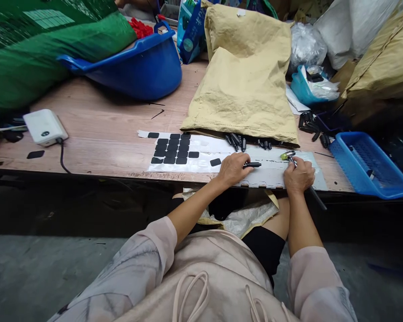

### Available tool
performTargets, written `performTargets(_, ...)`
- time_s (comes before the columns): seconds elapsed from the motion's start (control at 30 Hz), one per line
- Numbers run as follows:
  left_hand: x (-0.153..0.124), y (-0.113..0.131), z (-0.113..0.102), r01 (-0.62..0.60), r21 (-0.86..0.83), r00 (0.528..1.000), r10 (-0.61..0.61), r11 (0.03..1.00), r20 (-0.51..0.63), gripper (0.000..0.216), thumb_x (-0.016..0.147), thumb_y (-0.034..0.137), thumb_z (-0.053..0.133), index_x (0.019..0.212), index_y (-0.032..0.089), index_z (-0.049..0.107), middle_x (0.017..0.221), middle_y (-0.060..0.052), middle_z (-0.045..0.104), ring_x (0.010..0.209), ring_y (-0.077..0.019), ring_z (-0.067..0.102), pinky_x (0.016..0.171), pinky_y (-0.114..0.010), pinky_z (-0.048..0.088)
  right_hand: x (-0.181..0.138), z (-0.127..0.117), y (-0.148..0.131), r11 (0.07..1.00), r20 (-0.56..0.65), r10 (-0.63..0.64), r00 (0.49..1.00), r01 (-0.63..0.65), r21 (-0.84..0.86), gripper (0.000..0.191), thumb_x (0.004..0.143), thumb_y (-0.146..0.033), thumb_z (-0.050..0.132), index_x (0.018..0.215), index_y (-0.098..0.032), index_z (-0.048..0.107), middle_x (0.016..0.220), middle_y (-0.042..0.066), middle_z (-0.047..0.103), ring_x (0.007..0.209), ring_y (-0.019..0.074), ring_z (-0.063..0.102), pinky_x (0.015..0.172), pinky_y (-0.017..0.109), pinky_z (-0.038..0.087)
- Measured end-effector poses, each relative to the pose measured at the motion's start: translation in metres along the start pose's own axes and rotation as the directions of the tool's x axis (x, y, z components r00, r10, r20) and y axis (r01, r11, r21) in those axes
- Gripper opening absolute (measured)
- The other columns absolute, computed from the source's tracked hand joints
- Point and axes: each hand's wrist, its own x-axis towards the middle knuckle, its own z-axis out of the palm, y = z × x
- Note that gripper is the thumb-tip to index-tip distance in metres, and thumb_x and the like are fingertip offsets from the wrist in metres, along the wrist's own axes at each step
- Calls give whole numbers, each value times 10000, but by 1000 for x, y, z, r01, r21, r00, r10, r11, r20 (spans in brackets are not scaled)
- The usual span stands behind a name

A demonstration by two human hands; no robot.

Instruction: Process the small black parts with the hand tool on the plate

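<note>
One black tube [254, 164] is pinched by the left hand [234, 170], fingers mostly curled in, at the white board [272, 173]; can't tell if it's resting there. One hammer [288, 155] is gripped by the right hand [298, 175], fingers wrapped snug, its head near the board's right end. One blue tub [144, 67], one blue basket [372, 172] and one white box [45, 127] can be counted; the black patches [183, 148] are packed too tight for a sure tally.
</note>
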Motion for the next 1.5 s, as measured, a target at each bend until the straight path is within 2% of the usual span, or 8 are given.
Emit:
performTargets(0.13,7,0,20,-31,-26,999,32,999,18,167,878,317,783,984,217,701,1022,-47,712,1012,-240,641,884,-348,500,-1,-1,-1,1000,17,14,1000,-14,3,339,926,-275,572,1205,-244,763,1153,119,649,1013,265,518,854,392,386)
performTargets(0.33,11,-8,21,10,-117,999,-5,993,40,173,839,312,818,957,222,731,995,-35,711,1018,-234,640,894,-347,496,4,0,7,999,23,-38,999,37,37,344,916,-256,545,1177,-223,767,1088,122,640,993,265,523,869,400,416)
performTargets(0.57,11,-6,20,24,-154,999,-18,988,39,152,818,301,817,934,237,742,959,-26,695,992,-231,629,871,-339,488,-29,-25,-8,885,-47,-336,941,333,324,373,1003,-324,449,1203,-181,730,1071,135,714,1031,256,638,937,385,502)
performTargets(0.77,11,-6,19,34,-154,999,-28,987,42,148,818,299,820,916,219,743,937,-29,685,953,-220,617,864,-337,481,-62,-49,-38,752,-47,-491,870,450,482,314,1020,-335,511,1156,-181,748,993,110,756,950,224,691,888,350,543)
performTargets(0.9,11,-6,19,25,-151,999,-18,988,42,143,822,304,814,914,223,740,950,-29,691,957,-223,617,862,-344,483,-68,-50,-43,763,-75,-492,868,471,443,310,1031,-324,496,1157,-193,747,1011,109,756,975,219,683,911,344,526)
performTargets(1.07,12,-5,20,42,-152,999,-36,987,36,150,815,292,818,924,229,736,963,-27,701,967,-226,620,863,-344,484,-71,-47,-42,811,23,-504,864,463,358,320,1028,-324,483,1139,-224,765,924,80,733,917,213,664,852,318,505)
performTargets(1.23,11,-5,19,36,-162,998,-29,986,49,150,811,303,818,905,221,736,954,-33,699,962,-228,620,863,-349,484,-67,-51,-40,832,-64,-447,893,440,338,347,1040,-333,463,1170,-208,759,1000,106,743,981,222,667,903,327,503)
performTargets(1.5,12,-4,20,39,-160,999,-33,986,35,142,801,295,814,892,223,733,957,-28,707,967,-227,628,871,-348,496,-58,-46,-32,852,-4,-416,910,391,348,334,1009,-319,484,1159,-205,760,991,101,735,961,227,650,878,328,490)
